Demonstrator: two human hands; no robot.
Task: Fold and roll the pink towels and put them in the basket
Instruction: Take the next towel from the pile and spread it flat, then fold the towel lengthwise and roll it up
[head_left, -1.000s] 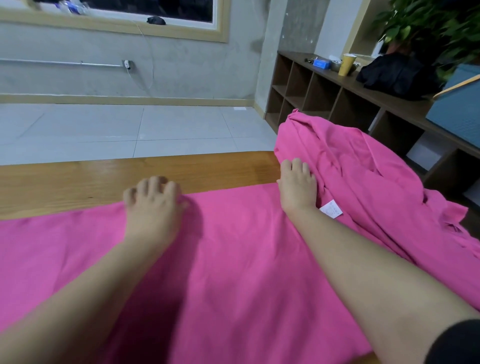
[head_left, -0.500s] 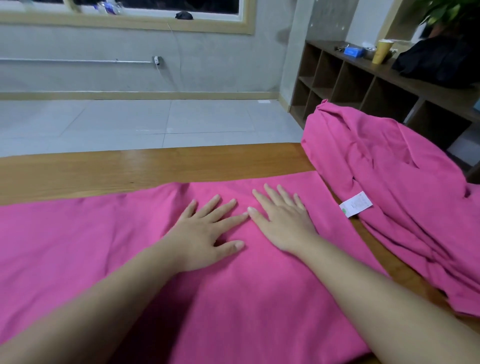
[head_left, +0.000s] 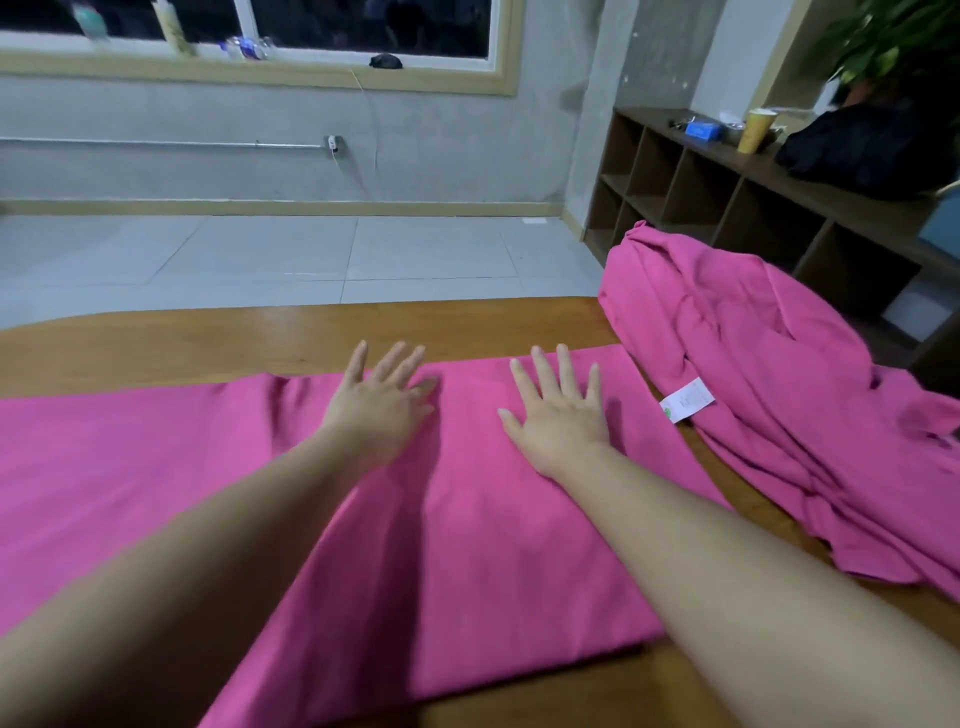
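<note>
Pink cloth covers most of the wooden tabletop (head_left: 171, 340): one folded towel (head_left: 467, 545) lies flat and long across it, from the left edge of the view to a straight end near the right side. Both hands rest palm down on the far part of this towel, near its back edge. The left hand (head_left: 376, 413) has its fingers (head_left: 387, 364) straight and spread wide, and its picture is a little blurred. The right hand (head_left: 558, 421) also lies flat with fingers (head_left: 540, 371) straight and apart, holding nothing. The two hands are side by side with a gap of pink cloth between them. To the right, just beside the end of the flat towel, a pile of more towels (head_left: 769, 374) lies crumpled, with a white label (head_left: 687, 400) at its near edge. Behind the pile stands a dark wooden shelf (head_left: 727, 202), and on its top are a yellow cup (head_left: 756, 130) and a black bag (head_left: 862, 150). I see no basket in the view.
</note>
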